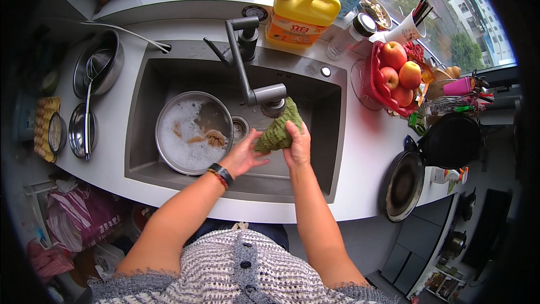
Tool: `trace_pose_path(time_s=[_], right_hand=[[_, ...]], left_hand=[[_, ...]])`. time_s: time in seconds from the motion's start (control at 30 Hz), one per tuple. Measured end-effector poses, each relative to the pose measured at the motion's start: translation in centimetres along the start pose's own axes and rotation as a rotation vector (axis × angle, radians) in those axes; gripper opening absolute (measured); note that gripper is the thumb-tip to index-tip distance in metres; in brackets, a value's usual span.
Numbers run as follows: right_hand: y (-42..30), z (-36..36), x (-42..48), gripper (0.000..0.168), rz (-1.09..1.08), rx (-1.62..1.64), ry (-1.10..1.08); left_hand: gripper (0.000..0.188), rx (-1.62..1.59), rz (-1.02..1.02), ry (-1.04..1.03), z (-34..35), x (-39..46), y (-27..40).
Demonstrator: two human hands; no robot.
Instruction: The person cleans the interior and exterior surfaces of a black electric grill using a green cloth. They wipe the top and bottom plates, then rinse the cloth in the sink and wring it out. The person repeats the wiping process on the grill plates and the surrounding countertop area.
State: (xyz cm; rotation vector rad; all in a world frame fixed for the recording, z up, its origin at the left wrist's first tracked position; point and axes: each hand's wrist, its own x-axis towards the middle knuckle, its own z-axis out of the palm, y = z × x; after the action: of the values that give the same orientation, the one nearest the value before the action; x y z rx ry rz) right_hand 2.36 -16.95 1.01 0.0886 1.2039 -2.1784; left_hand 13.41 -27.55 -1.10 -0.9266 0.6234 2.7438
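My right hand (298, 145) grips a crumpled green cloth (280, 128) just under the head of the dark grey faucet (270, 95). My left hand (244, 156) has its fingers spread at the cloth's lower left end; whether it touches the cloth is hard to tell. Both hands are above the dark grey sink (316, 169). To their left in the sink sits a round metal basin (157, 135) of foamy water, with a brown fibrous scrubber (215, 138) in it. Part of the drain (239, 128) shows beside the basin.
Behind the sink stands a yellow detergent jug (301, 12). On the right are a red basket (375, 82) of apples, a glass jar (344, 44) and a pan (403, 185) overhanging the counter edge. Metal bowls (114, 71), a strainer (87, 114) and an egg tray (44, 128) lie left.
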Motion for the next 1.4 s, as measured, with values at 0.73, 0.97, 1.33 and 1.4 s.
trace_pose_path(time_s=[0.73,0.97,1.33,1.4], right_hand=[[4.7,5.6,-6.1,0.024,-0.172,-1.136,-0.020],[5.1,-1.8,1.2,0.022,-0.075,-1.233,0.165],[5.1,4.3,-5.7,0.021,-0.361,-1.034,-0.061],[5.2,4.5,-6.3,0.022,-0.254,-1.060,-0.066]], left_hand=[[0.031,-0.251,0.091,-0.094,-4.4,2.0,-1.9],[0.023,0.033,0.083,0.132,1.3,-0.1,-2.6],[0.027,-0.214,0.036,-0.056,-2.6,1.4,-1.8],[0.028,-0.099,-0.004,-0.147,-4.0,1.1,-1.9]])
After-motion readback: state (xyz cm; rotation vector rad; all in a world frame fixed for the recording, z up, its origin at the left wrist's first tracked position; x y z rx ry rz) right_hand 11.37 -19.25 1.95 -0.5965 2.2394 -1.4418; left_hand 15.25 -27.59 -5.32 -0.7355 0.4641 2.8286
